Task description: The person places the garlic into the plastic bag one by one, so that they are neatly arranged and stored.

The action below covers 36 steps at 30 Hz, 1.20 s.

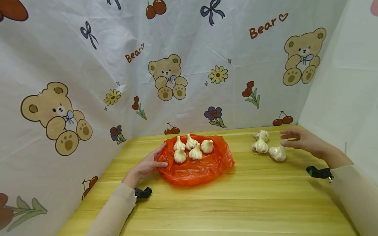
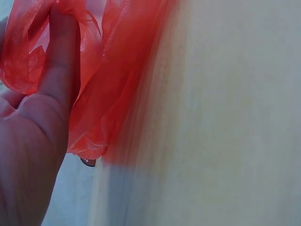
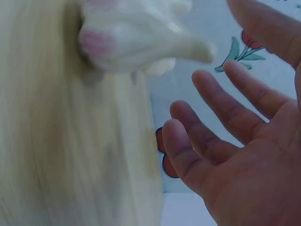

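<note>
A red plastic bag [image 1: 189,172] lies spread on the table, with several garlic bulbs [image 1: 195,152] sitting on it at its mouth. My left hand [image 1: 149,164] grips the bag's left edge, thumb on the near side; in the left wrist view the red film [image 2: 117,61] wraps about the fingers. To the right stand three more bulbs: a near one [image 1: 277,153], one to its left [image 1: 260,146] and one at the back [image 1: 261,135]. Just right of the near bulb, my right hand [image 1: 304,143] hovers with fingers spread and bent slightly, holding nothing. The right wrist view shows garlic [image 3: 136,37] apart from the fingertips.
The wooden table [image 1: 236,203] meets a white cloth backdrop [image 1: 189,114] printed with bears at the back and left. A plain white wall [image 1: 333,98] bounds the right side. Each wrist carries a black camera mount, such as the right one [image 1: 319,172].
</note>
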Motion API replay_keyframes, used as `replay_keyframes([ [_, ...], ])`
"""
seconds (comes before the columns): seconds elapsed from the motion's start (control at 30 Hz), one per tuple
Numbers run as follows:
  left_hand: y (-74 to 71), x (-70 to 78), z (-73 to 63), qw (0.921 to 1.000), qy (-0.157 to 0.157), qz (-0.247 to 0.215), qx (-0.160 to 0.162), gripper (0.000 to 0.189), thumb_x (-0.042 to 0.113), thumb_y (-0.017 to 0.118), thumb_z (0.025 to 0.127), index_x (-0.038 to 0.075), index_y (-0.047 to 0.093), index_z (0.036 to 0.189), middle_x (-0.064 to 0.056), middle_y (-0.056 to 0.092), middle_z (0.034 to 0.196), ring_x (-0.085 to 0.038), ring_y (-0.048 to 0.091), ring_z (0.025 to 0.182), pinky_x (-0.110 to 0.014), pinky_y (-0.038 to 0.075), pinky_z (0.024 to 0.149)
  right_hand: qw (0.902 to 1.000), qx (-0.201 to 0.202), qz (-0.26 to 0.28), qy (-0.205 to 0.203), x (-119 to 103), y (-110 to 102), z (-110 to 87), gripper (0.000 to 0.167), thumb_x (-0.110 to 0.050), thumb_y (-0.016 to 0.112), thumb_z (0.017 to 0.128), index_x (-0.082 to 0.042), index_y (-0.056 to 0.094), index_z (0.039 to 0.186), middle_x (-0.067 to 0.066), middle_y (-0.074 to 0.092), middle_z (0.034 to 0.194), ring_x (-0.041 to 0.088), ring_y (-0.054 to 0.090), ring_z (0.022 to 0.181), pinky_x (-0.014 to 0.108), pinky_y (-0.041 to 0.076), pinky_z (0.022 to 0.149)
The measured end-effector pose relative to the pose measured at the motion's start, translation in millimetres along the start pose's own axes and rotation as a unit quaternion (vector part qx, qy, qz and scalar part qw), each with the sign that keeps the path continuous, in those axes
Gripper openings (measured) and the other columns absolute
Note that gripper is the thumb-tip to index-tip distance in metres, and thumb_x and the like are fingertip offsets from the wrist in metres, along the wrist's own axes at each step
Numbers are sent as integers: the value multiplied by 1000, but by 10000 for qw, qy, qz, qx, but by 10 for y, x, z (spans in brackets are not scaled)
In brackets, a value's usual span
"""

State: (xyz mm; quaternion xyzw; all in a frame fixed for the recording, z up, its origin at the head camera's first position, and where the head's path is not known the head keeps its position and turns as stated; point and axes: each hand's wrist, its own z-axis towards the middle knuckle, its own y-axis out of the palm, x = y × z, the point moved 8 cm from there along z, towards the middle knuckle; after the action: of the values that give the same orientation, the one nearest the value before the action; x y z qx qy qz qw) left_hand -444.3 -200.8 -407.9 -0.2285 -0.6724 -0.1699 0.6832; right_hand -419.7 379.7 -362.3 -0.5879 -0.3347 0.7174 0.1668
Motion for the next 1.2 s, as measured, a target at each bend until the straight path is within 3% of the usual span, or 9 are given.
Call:
replay_keyframes([
  [0.1, 9, 12, -1, 10000, 21, -21, -31, 105, -4, 70, 92, 26, 3, 167, -6, -4, 176, -40, 11, 159, -38, 54, 106, 9999, 23, 148, 2, 105, 16, 0, 66, -27, 64, 103, 3, 35, 154, 35, 46, 150, -16, 54, 106, 22, 55, 85],
  [0.27, 14, 6, -9, 10000, -11, -70, -12, 106, -6, 70, 92, 27, 4, 167, -5, -3, 176, -40, 11, 159, -39, 54, 105, 9995, -98, 289, -71, 256, 80, 21, 63, -23, 65, 103, 2, 37, 154, 33, 47, 150, -16, 52, 109, 22, 56, 85],
  [0.57, 12, -2, -3, 9999, 7, -123, -16, 105, -8, 68, 92, 27, 4, 167, -5, -4, 176, -41, 12, 159, -39, 55, 105, 9989, -188, 411, -158, 300, 224, 57, 63, -20, 72, 97, 2, 43, 149, 27, 54, 141, -6, 55, 111, 24, 57, 85],
  [0.8, 12, 16, -1, 10000, -18, -45, 20, 105, -6, 69, 92, 27, 4, 167, -5, -3, 176, -40, 13, 159, -40, 54, 106, 9992, -351, 190, -73, 299, 300, 72, 70, -22, 75, 95, 3, 42, 150, 13, 64, 115, 7, 58, 98, 18, 50, 82],
  [1.2, -3, -20, 1, 10000, -19, -14, -35, 105, -4, 70, 92, 27, 4, 167, -6, -4, 175, -42, 12, 158, -38, 54, 105, 9977, -635, 219, -124, 274, 384, 60, 72, -20, 79, 91, 3, 43, 149, 22, 63, 131, 5, 60, 106, 11, 47, 87],
])
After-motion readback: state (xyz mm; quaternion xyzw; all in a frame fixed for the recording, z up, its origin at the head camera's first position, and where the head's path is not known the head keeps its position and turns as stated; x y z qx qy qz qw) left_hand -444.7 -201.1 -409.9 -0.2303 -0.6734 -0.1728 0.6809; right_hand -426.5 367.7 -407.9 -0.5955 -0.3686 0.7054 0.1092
